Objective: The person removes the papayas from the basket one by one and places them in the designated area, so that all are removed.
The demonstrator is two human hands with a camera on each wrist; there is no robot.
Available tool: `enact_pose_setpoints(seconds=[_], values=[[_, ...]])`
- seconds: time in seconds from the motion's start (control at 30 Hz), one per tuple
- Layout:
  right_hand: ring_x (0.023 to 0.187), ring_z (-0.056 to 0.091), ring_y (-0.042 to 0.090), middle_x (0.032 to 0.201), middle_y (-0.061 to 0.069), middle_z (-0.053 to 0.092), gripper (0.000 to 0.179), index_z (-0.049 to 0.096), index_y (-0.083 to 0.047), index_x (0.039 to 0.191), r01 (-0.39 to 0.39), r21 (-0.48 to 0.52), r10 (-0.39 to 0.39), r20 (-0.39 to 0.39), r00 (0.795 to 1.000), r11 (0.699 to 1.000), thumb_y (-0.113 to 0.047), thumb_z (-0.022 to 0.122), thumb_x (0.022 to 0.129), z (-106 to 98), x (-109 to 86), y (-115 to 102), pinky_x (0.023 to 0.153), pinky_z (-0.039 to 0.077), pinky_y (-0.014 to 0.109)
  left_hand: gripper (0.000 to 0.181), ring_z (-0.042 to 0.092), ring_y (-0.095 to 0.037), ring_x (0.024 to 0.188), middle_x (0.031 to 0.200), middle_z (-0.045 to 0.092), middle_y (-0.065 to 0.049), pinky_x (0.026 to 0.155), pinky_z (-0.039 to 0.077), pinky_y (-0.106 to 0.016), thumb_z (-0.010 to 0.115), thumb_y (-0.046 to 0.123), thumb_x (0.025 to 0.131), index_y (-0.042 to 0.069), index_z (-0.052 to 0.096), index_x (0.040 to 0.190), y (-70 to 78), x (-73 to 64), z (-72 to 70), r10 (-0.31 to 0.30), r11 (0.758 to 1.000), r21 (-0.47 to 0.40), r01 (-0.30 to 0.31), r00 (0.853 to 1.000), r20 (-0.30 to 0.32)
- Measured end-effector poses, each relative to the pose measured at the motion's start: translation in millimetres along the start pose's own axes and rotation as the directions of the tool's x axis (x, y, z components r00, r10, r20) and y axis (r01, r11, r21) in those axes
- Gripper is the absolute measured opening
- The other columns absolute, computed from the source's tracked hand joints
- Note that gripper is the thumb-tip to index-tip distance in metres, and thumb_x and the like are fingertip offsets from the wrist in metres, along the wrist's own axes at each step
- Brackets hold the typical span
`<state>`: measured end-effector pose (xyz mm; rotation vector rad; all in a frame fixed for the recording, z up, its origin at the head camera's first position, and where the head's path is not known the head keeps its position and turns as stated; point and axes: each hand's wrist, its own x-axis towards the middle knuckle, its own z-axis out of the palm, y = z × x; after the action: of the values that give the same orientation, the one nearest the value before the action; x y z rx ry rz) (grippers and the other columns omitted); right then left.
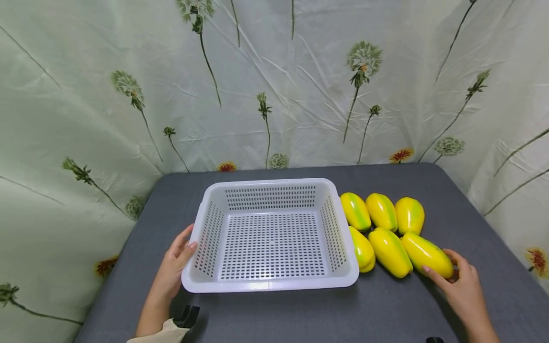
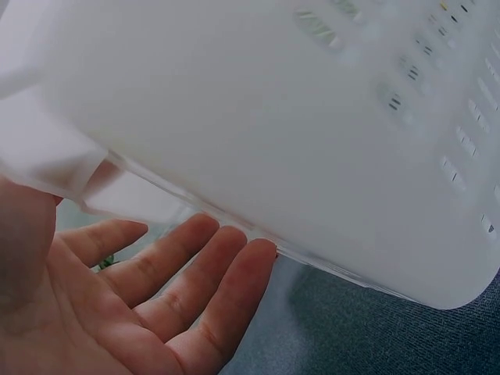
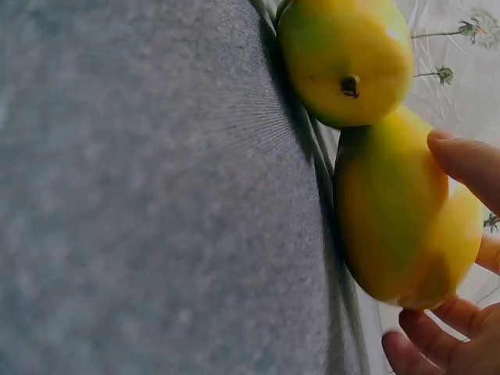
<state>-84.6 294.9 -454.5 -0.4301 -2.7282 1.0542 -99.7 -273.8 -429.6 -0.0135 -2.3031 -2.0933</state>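
Observation:
A white perforated plastic basket [image 1: 269,287] stands on the grey table, with nothing inside. At its left side my left hand [image 1: 175,262] holds the rim, thumb over the edge and fingers against the outside; in the left wrist view the fingertips [image 2: 258,254] touch the outer wall. My right hand [image 1: 465,288] grips the near right end of a yellow papaya [image 1: 426,255] with a green tinge, thumb on one side and fingers on the other. That papaya lies on the table, against another papaya [image 3: 344,62] in the right wrist view.
Several more papayas lie in two rows right of the basket, among them a front middle one [image 1: 390,252] and a back right one [image 1: 409,215]. The nearest papaya [image 1: 363,250] is partly hidden by the basket's rim. A flower-printed cloth [image 1: 300,95] hangs behind the grey table [image 1: 300,319].

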Motion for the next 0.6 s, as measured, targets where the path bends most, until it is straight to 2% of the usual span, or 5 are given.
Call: enact_pose_setpoints(seconds=[0.17, 0.3, 0.4, 0.5, 0.6], values=[[0.111, 0.023, 0.051, 0.123, 0.035, 0.029, 0.067, 0.027, 0.010, 0.133, 0.062, 0.039, -0.061, -0.019, 0.998, 0.997, -0.028, 0.058, 0.087, -4, 5.7, -5, 0.082, 0.023, 0.062, 0.051, 0.059, -0.020, 0.090, 0.118, 0.042, -0.020, 0.063, 0.052, -0.038, 0.043, 0.015, 0.096, 0.011, 0.019, 0.142, 0.6, 0.6, -0.2, 0.008, 1.000, 0.014, -0.009, 1.000, 0.003], [0.121, 0.015, 0.051, 0.131, 0.035, 0.025, 0.062, 0.027, 0.007, 0.135, 0.085, 0.047, -0.083, -0.058, 0.995, 0.995, -0.027, 0.053, 0.090, -8, 8.4, -15, 0.090, 0.014, 0.067, 0.052, 0.059, -0.018, 0.091, 0.121, 0.042, -0.022, 0.064, 0.051, -0.037, 0.043, 0.015, 0.096, 0.010, 0.019, 0.142, 2.2, -0.3, -0.9, 0.011, 1.000, 0.027, -0.011, 1.000, -0.002], [0.124, 0.011, 0.050, 0.135, 0.033, 0.021, 0.062, 0.027, 0.005, 0.136, 0.108, 0.042, -0.105, -0.073, 0.992, 0.993, -0.028, 0.052, 0.091, -11, 9.6, -26, 0.091, 0.012, 0.067, 0.058, 0.056, -0.015, 0.094, 0.126, 0.040, -0.022, 0.067, 0.051, -0.033, 0.047, 0.015, 0.094, 0.010, 0.015, 0.143, 6.0, -0.8, -1.0, 0.017, 0.996, 0.094, -0.013, 0.999, -0.044], [0.125, 0.011, 0.050, 0.137, 0.032, 0.019, 0.061, 0.027, 0.004, 0.137, 0.168, 0.050, -0.164, -0.084, 0.983, 0.984, -0.026, 0.053, 0.090, -15, 12.3, -36, 0.092, 0.010, 0.067, 0.066, 0.049, -0.022, 0.105, 0.132, 0.036, -0.022, 0.076, 0.047, -0.038, 0.053, 0.019, 0.092, 0.010, 0.013, 0.143, 12.3, -1.2, -1.1, 0.046, 0.969, 0.245, -0.021, 0.994, -0.096], [0.125, 0.010, 0.049, 0.138, 0.031, 0.019, 0.060, 0.028, 0.002, 0.137, 0.230, 0.062, -0.223, -0.099, 0.970, 0.971, -0.024, 0.054, 0.090, -19, 15.5, -46, 0.092, 0.008, 0.067, 0.068, 0.041, -0.036, 0.113, 0.135, 0.034, -0.022, 0.082, 0.042, -0.050, 0.055, 0.025, 0.090, 0.008, 0.015, 0.143, 19.4, -1.8, -1.3, 0.093, 0.900, 0.435, -0.033, 0.989, -0.118]])
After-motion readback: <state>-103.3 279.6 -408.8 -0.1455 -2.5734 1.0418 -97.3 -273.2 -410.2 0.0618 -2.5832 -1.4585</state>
